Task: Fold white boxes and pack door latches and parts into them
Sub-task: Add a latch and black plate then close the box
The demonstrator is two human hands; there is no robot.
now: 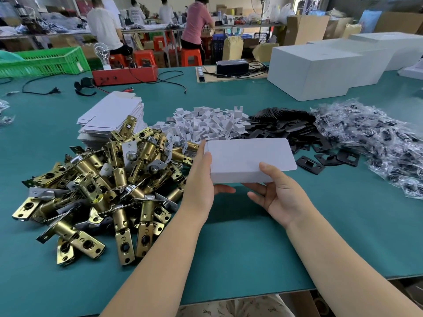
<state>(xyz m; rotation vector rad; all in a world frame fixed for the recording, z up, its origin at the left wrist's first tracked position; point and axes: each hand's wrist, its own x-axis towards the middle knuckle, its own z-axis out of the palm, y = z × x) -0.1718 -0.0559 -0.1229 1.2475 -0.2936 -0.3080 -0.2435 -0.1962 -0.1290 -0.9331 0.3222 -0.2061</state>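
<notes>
I hold one white box (pixel 249 159) in the air above the green table (pixel 251 248), in front of the piles. My left hand (pixel 201 179) grips its left end: the thumb lies on the top face and the fingers curl under the box. My right hand (pixel 278 193) holds the near right edge, thumb pressed on the top, the other fingers a little spread below it. I count one pile of brass door latches (pixel 103 186) at the left, too many to count. Behind it is one stack of flat white box blanks (pixel 109 115). Then come one heap of white plastic parts (pixel 206 124), one heap of black plates (pixel 293 131) and one heap of small clear bags (pixel 377 138). Three big white cartons (pixel 315 69) stand far right.
</notes>
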